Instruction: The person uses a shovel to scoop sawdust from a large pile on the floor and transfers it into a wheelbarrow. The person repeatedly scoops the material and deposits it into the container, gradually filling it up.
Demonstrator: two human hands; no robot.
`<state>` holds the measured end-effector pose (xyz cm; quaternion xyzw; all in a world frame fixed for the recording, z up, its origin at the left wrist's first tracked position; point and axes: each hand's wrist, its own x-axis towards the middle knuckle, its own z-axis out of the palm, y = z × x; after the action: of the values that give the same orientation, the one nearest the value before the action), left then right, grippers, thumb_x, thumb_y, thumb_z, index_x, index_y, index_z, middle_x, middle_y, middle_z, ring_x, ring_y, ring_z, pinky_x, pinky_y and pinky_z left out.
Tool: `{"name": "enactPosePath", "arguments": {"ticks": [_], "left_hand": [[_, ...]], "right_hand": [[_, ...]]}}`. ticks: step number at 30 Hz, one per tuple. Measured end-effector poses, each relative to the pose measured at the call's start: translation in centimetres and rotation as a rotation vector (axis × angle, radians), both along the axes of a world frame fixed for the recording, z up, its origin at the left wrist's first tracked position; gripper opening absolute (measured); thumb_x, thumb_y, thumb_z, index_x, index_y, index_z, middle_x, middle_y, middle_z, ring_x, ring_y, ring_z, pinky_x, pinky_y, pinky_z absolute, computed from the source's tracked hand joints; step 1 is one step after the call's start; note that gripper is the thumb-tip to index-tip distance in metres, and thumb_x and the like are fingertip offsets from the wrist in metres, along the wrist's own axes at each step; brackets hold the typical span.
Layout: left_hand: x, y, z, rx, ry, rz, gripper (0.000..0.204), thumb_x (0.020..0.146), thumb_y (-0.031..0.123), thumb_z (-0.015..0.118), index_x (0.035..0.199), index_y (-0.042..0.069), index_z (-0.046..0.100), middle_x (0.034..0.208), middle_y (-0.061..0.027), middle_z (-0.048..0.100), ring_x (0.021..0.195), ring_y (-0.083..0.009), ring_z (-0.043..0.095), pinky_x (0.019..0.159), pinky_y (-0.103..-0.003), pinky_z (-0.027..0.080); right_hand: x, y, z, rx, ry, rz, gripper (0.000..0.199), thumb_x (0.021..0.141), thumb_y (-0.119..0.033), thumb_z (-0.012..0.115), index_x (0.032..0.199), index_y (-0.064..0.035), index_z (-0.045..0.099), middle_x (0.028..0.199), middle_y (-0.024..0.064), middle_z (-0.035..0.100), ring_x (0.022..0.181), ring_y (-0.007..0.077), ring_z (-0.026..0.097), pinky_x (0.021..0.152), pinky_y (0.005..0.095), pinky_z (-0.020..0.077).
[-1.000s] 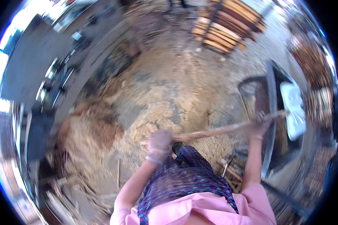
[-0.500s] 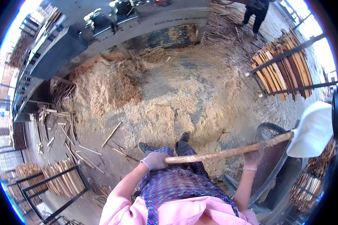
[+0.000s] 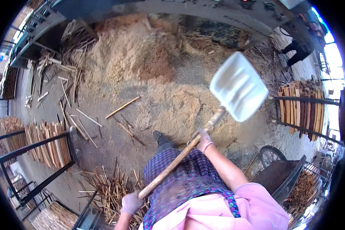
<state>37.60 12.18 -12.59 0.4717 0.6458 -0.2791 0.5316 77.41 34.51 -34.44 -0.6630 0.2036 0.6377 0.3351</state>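
A long-handled shovel with a broad white blade (image 3: 239,87) and a wooden shaft (image 3: 172,165) lies slantwise across my front, held off the floor. Gloved, my left hand (image 3: 131,202) is closed round the lower end of the shaft. Farther up, nearer the blade, my right hand (image 3: 202,140) wraps the shaft, gloved too. No load of sawdust shows on the blade. Beyond it a heap of sawdust (image 3: 122,57) spreads over the floor, partly reddish brown, reaching under the machine.
A wheelbarrow (image 3: 278,174) stands at my right. Stacked wood strips on metal racks (image 3: 303,111) lie farther right, with another rack (image 3: 50,145) at left. Loose sticks (image 3: 115,188) litter the floor. A long machine (image 3: 142,11) spans the back; a person (image 3: 295,51) stands far right.
The shovel blade has swung from over the wheelbarrow at right toward the middle and forward. My left hand has dropped lower and my right has moved forward and left. The view has turned.
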Motion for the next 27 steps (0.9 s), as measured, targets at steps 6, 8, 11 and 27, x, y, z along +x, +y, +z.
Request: {"name": "enactPosePath", "arguments": {"ticks": [6,8,11,27], "left_hand": [[0.6,-4.4,8.0,-0.257,0.169,0.319,0.048,0.083,0.033,0.068,0.119,0.002,0.067,0.083,-0.0226,0.071,0.077,-0.0379,0.071,0.069,-0.049,0.056],[1.1,-3.7,7.6,-0.337,0.194,0.393,0.047,0.082,0.033,0.069,0.118,0.003,0.067,0.083,-0.0219,0.071,0.076,-0.0381,0.071,0.07,-0.049,0.056],[1.8,-2.1,3.4,-0.381,0.216,0.479,0.046,0.08,0.033,0.07,0.116,0.005,0.068,0.082,-0.0209,0.071,0.076,-0.0384,0.071,0.07,-0.05,0.056],[10.7,1.4,-41.6,0.039,0.279,0.792,0.039,0.074,0.014,0.073,0.111,0.005,0.068,0.081,-0.0233,0.068,0.077,-0.0438,0.068,0.069,-0.048,0.054]], "right_hand": [[-16.3,-8.5,-10.1,-0.341,0.179,0.384,0.017,0.091,-0.022,0.067,0.085,-0.0096,0.056,0.068,0.0075,0.054,0.057,0.0288,0.056,0.055,0.0502,0.0521],[-19.5,-12.2,-13.3,-0.477,0.265,0.421,0.015,0.09,-0.023,0.07,0.092,-0.01,0.062,0.076,0.0088,0.06,0.065,0.0278,0.06,0.059,0.0455,0.0528],[-22.7,-15.8,-16.8,-0.482,0.292,0.554,0.019,0.086,-0.024,0.075,0.094,-0.0108,0.064,0.076,0.007,0.061,0.062,0.0255,0.059,0.059,0.0421,0.051],[-23.0,19.8,-47.3,-0.07,0.096,0.817,0.014,0.094,-0.017,0.059,0.094,-0.0028,0.056,0.068,0.0196,0.056,0.056,0.0386,0.058,0.06,0.0557,0.0517]]}}
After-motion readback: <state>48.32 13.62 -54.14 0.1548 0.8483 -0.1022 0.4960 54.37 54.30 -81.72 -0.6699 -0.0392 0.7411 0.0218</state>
